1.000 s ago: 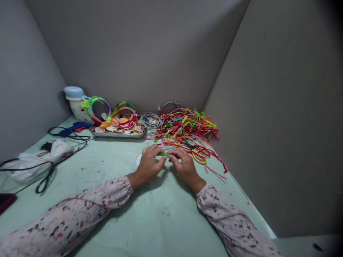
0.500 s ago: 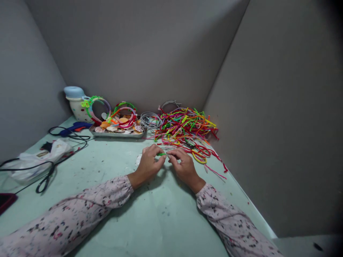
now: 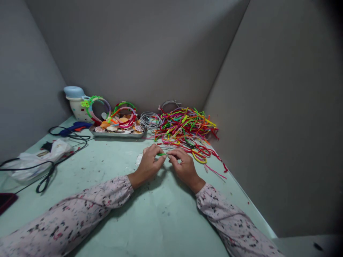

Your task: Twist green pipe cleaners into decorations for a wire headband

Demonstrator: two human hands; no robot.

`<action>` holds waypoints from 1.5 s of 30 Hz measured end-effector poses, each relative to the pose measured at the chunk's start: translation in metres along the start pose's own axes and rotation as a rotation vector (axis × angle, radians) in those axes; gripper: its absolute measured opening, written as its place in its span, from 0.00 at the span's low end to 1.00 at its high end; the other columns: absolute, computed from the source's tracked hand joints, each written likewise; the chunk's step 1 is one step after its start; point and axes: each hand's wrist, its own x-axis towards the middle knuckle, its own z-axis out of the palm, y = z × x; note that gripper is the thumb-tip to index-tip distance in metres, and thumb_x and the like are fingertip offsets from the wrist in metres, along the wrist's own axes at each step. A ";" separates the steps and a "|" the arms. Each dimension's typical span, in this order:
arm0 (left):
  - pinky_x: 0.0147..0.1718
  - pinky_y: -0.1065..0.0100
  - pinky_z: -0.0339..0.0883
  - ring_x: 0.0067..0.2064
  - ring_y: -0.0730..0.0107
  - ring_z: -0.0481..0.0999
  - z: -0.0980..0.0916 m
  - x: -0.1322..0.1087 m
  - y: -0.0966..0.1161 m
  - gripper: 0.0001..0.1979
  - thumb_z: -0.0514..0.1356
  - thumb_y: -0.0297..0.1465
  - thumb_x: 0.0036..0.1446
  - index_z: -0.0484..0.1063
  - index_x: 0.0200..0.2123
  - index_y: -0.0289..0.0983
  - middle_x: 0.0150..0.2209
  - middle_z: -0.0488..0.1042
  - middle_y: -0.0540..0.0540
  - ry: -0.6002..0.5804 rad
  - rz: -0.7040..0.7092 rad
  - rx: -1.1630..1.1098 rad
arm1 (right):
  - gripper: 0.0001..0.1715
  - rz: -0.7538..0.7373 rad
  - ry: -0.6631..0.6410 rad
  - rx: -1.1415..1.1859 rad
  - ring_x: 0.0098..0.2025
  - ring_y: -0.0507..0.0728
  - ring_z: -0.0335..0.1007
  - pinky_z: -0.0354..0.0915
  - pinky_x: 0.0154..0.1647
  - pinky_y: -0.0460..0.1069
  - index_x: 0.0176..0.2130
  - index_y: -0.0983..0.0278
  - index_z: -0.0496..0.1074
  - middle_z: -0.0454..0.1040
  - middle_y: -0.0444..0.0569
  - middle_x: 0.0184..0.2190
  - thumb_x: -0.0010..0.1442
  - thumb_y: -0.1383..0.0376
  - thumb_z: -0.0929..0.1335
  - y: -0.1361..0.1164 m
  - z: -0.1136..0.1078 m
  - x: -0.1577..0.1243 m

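Between my two hands, over the middle of the table, is a short green pipe cleaner (image 3: 162, 154). My left hand (image 3: 150, 162) pinches it between thumb and fingers. On the other side, my right hand (image 3: 183, 164) is closed in a pinch at its right end, where the fingertips hide the detail. A small whitish piece (image 3: 138, 159) lies on the table, partly covered by my left hand. Just beyond my right hand spreads a tangled heap of colourful pipe cleaners (image 3: 184, 123), some strands trailing toward the right edge.
A metal tray (image 3: 119, 135) of shells and wrapped hoops stands at the back, beside coiled grey wire (image 3: 150, 120). Farther left are a white container with a blue lid (image 3: 74, 92), a blue glue gun (image 3: 77, 125), a black cable (image 3: 47, 178) and a plastic bag (image 3: 29, 166). Grey walls enclose the table.
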 end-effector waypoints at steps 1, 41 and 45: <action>0.47 0.59 0.59 0.40 0.65 0.68 0.000 0.000 0.000 0.06 0.54 0.32 0.60 0.65 0.30 0.38 0.34 0.68 0.49 0.000 0.000 0.001 | 0.09 -0.001 0.001 0.001 0.37 0.55 0.70 0.67 0.39 0.50 0.40 0.61 0.75 0.75 0.48 0.36 0.62 0.67 0.65 0.000 0.000 0.000; 0.47 0.59 0.59 0.41 0.64 0.70 -0.001 -0.001 0.001 0.09 0.52 0.32 0.63 0.70 0.33 0.39 0.35 0.72 0.47 -0.031 0.085 0.001 | 0.10 0.554 -0.075 0.541 0.24 0.51 0.71 0.65 0.28 0.46 0.33 0.64 0.72 0.73 0.41 0.23 0.50 0.61 0.71 -0.003 0.000 0.006; 0.47 0.59 0.59 0.40 0.65 0.70 -0.001 -0.001 0.001 0.08 0.52 0.32 0.62 0.69 0.33 0.38 0.34 0.72 0.48 -0.032 0.089 0.005 | 0.10 0.554 -0.098 0.569 0.26 0.50 0.71 0.64 0.30 0.46 0.33 0.64 0.72 0.72 0.40 0.23 0.51 0.61 0.71 0.002 0.000 0.005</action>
